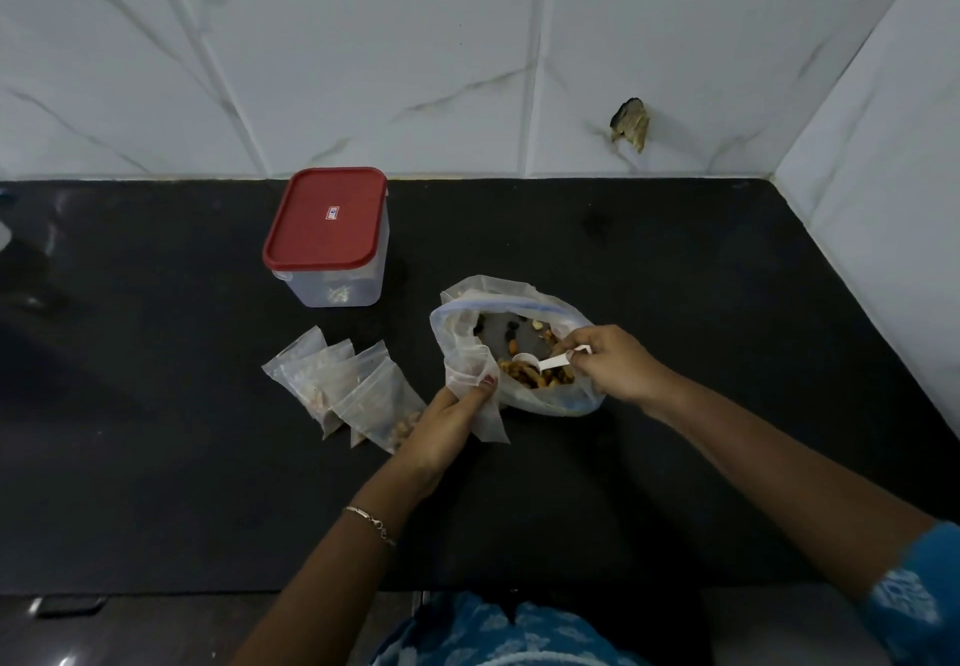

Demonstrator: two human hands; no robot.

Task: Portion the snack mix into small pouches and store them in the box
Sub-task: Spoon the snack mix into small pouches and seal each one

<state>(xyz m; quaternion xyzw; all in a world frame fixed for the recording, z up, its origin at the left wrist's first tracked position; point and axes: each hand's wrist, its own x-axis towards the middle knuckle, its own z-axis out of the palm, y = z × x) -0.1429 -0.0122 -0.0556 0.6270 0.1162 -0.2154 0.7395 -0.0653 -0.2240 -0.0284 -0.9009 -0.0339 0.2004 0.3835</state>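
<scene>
Nearby, at the back of the black table (675,301), a clear box (332,287) stands with its red lid (324,221) on. Filled small pouches (348,384) lie heaped just left of the left grip (447,421), which pinches another pouch (475,379) against the open snack mix bag (558,400). The right grip (613,364) pinches a white scoop (543,364), its bowl inside the bag. The lid's sticker is too small to read.

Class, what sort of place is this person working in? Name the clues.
Probably a home kitchen: a black countertop against white marble-look wall tiles, with a red-lidded storage box on it.
</scene>
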